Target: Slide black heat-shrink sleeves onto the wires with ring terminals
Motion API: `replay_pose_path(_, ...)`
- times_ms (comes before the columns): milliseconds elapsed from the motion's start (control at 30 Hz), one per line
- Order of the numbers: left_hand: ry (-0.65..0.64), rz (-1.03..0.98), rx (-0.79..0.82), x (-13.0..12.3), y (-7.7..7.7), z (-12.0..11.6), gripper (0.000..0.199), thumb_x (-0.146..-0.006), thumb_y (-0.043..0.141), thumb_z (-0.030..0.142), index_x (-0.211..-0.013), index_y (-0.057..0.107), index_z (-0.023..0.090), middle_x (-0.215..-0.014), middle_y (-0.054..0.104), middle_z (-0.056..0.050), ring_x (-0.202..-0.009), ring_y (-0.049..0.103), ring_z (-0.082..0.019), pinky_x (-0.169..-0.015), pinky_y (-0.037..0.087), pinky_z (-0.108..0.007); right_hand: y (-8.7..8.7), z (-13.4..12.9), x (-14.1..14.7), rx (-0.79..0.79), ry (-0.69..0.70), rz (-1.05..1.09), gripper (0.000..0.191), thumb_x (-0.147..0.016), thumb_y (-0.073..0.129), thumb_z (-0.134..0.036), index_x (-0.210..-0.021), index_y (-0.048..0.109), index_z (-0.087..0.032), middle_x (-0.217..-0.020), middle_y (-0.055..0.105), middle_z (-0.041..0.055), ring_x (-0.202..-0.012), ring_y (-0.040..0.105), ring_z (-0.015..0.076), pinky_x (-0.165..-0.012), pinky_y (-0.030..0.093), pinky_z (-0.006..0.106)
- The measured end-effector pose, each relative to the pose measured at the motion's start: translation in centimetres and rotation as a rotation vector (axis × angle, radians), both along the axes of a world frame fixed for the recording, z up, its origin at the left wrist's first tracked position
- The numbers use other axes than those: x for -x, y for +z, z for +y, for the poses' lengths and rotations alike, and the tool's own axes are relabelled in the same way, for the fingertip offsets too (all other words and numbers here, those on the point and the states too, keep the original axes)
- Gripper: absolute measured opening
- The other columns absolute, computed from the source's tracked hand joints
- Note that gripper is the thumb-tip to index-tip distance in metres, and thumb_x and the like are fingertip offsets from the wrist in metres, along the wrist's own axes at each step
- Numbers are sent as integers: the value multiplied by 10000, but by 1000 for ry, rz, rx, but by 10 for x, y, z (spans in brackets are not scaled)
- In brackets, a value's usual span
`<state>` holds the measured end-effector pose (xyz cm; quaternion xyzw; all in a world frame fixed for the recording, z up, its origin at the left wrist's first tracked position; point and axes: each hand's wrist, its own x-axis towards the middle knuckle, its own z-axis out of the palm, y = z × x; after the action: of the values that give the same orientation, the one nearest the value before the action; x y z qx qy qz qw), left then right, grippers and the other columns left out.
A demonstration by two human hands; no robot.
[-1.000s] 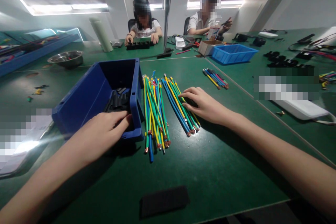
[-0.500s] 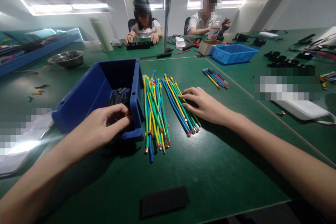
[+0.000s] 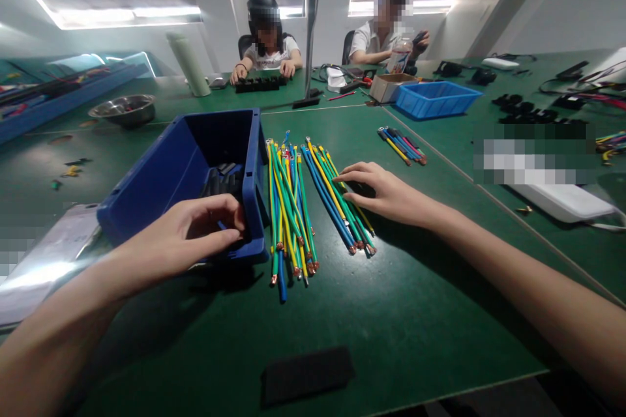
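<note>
My left hand point(image 3: 205, 228) reaches over the front of the dark blue bin point(image 3: 141, 172), its fingers curled and the thumb close against the fingertips; whatever is between them is hidden. Short black sleeve-like pieces point(image 3: 222, 181) lie inside the bin beyond it. My right hand point(image 3: 374, 189) rests with fingers stretched and apart at the right edge of a row of cut cables point(image 3: 327, 186) in blue, yellow and green, the fingertips touching or just over them. Between the bin and that row lies a looser bundle of cables point(image 3: 288, 208) with bare copper ends and metal lugs.
A black block point(image 3: 307, 376) lies near the table's front edge. A small cable group point(image 3: 401, 146), a light blue tray point(image 3: 437, 101) and a white case point(image 3: 552, 192) are on the right. A metal bowl point(image 3: 124, 109) stands at left. Two people sit across the table.
My left hand has shifted slightly, and its thumb now points more toward the bin's front right corner. My right hand has edged slightly right; the cables look almost unchanged.
</note>
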<state>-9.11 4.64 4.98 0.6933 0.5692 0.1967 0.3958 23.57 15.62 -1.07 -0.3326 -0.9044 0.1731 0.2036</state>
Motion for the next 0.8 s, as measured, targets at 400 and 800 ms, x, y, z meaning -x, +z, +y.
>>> replay_pose_path(400,-41,120,80,-2,6,-3,247,-826,628,452,-846,674,210,-812,693,7,-759,618,-175,-655,463,-245,3,-2,1,3,8,-38,380,-935,540,-390,-1278,615,-243,-1264,576,118,-1191,516,275,-1050,414,504)
replay_pose_path(800,-4,93,87,2,1,-1,245,-767,716,454,-789,664,216,-784,670,8,-755,627,-168,-676,468,-269,5,-4,2,3,15,-49,382,-947,522,-388,-1285,606,-234,-1268,571,126,-1199,508,275,-1059,402,510)
